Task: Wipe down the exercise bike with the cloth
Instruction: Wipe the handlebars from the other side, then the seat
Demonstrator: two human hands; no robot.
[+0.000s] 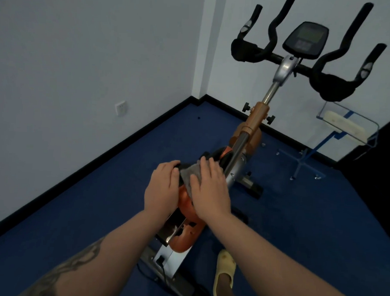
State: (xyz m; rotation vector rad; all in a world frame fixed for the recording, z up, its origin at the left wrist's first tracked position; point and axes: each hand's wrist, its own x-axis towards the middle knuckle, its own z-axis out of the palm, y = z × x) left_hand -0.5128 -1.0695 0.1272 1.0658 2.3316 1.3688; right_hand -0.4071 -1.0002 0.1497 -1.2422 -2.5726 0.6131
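On the left wall sits a white socket plate (121,107), above the black skirting and the blue carpet (80,201). No brand, label or writing can be read anywhere; the console screen is dark and its markings too small to make out.

The left hand (162,187) reaches in from a tattooed forearm and curls over the black saddle (184,167) of the exercise bike (255,126), fingers wrapped on its left edge. Just beside it, a grey cloth (188,175) lies on the saddle top. The right hand (210,188) presses flat on the cloth, fingers straight and spread, palm down, covering most of it. The two hands almost touch.

The bike stands mid-room, its orange frame running from under the hands up to a chrome post, black handlebars (305,65) and a dark console (306,39) near the corner. Below the right forearm a foot in a pale yellow slipper (224,270) rests on the carpet. Far right, a clear stand (347,123) on a blue post holds a pale object.
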